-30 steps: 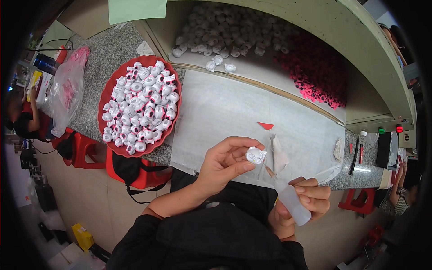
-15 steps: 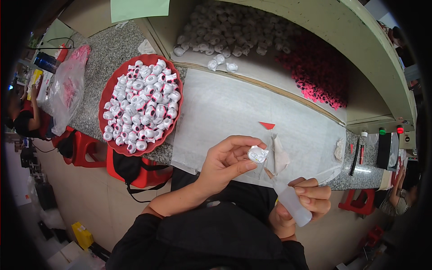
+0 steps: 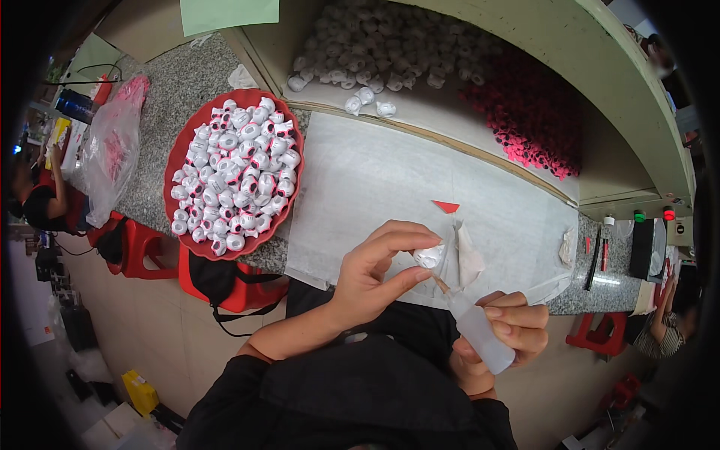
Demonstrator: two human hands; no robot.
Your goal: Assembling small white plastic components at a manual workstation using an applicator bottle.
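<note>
Between the thumb and fingers of my left hand (image 3: 375,274) is a small white moulded figure piece (image 3: 429,256), rounded like a tiny head. My right hand (image 3: 514,330) wraps round a translucent squeeze bottle (image 3: 484,337) with a thin brownish nozzle. The nozzle tip points up and left, close to the underside of the white piece; whether they touch I cannot tell. Just beyond, a crumpled white tissue (image 3: 469,259) lies on the white paper sheet (image 3: 360,180), and a red triangular scrap (image 3: 446,206) rests farther back.
At the left stands a red scalloped bowl (image 3: 171,161) heaped with white-and-pink pieces. A shelf compartment behind the sheet holds piles of white pieces (image 3: 375,52) and pink pieces (image 3: 532,142). Pens (image 3: 604,255) and a black box (image 3: 643,247) sit at the right. Other people work at both sides.
My left hand has turned the white piece, so a different side faces up. The bottle in my right hand has shifted slightly up and left, bringing its nozzle nearer the piece.
</note>
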